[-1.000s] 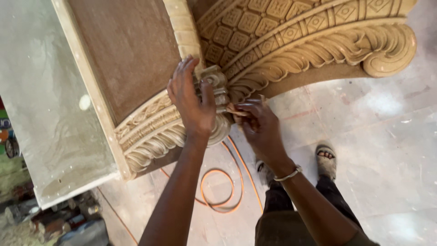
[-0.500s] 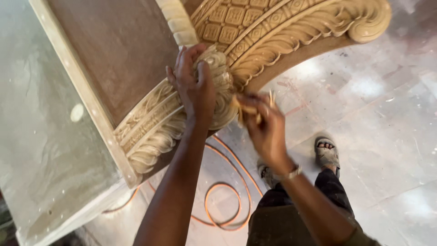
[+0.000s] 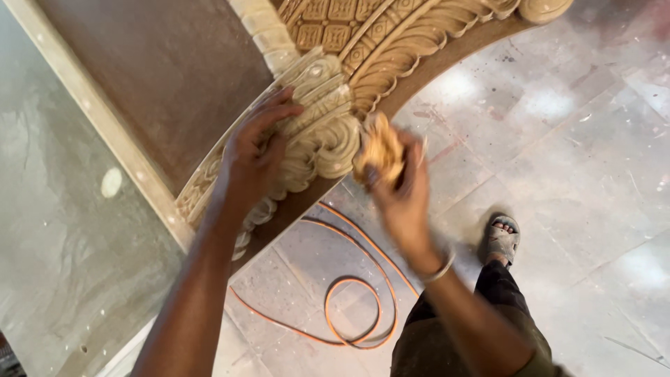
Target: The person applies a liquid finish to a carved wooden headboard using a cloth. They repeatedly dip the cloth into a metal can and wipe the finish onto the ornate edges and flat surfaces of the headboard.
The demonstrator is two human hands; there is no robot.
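The left hand [image 3: 255, 150] lies flat on the carving [image 3: 314, 132], fingers spread and open, palm pressed to the scrolled leaf band where it meets the brown panel [image 3: 160, 77]. It grips nothing; it only bears on the wood.

The right hand [image 3: 401, 192] is blurred. Its fingers close around a crumpled tan pad [image 3: 380, 150], which looks like folded sandpaper, though the blur leaves its kind uncertain. The pad sits at the lower edge of the carving, just beside the big curled scroll, and seems to touch it. A thin bangle [image 3: 440, 269] circles the right wrist.

The carving is a pale arched piece with rows of square rosettes, ribbed leaves and a rope-like moulding running up to the top edge. A light frame strip [image 3: 98, 112] borders the brown panel on its far side, and a grey sheet [image 3: 63, 251] lies beyond that.

Below, an orange hose [image 3: 352, 307] loops on the dusty stone floor [image 3: 579, 160]. The person's foot in a grey sandal [image 3: 502, 237] stands near the right forearm, with a dark trouser leg [image 3: 481, 314] above it.
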